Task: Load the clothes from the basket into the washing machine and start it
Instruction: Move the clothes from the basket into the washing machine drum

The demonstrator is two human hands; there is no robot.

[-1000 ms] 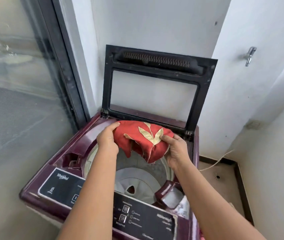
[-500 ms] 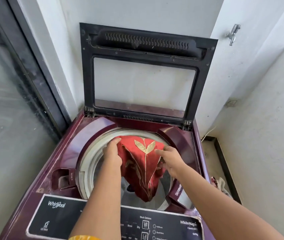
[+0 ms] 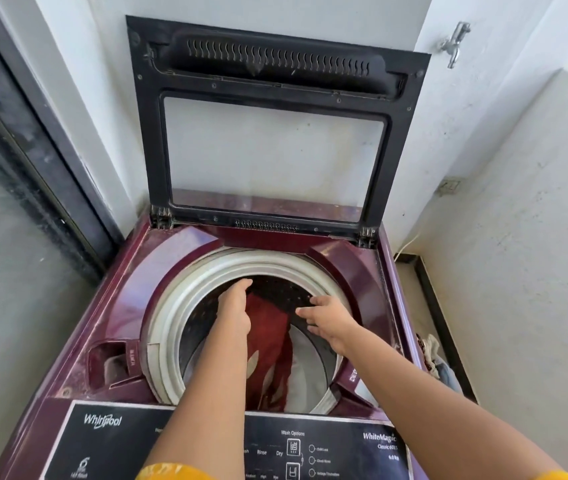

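The maroon top-loading washing machine (image 3: 109, 306) stands with its black-framed lid (image 3: 275, 64) upright and open. A red cloth (image 3: 272, 344) with pale leaf embroidery hangs down inside the drum (image 3: 171, 306). My left hand (image 3: 235, 306) reaches into the drum opening, its fingers stretched along the cloth's upper edge; any grip on it is hidden. My right hand (image 3: 331, 322) hovers over the drum to the right of the cloth, fingers spread and holding nothing. The black control panel (image 3: 119, 441) lies under my forearms.
A heap of beige and blue clothes (image 3: 440, 362) shows on the floor just right of the machine. A white wall with a metal tap (image 3: 454, 43) closes the right side. A dark-framed glass door (image 3: 15, 202) stands at the left.
Both hands carried the red cloth from above the rim down into the drum. The right hand has let go and opened. The cloth now hangs deeper inside, and the camera has moved closer.
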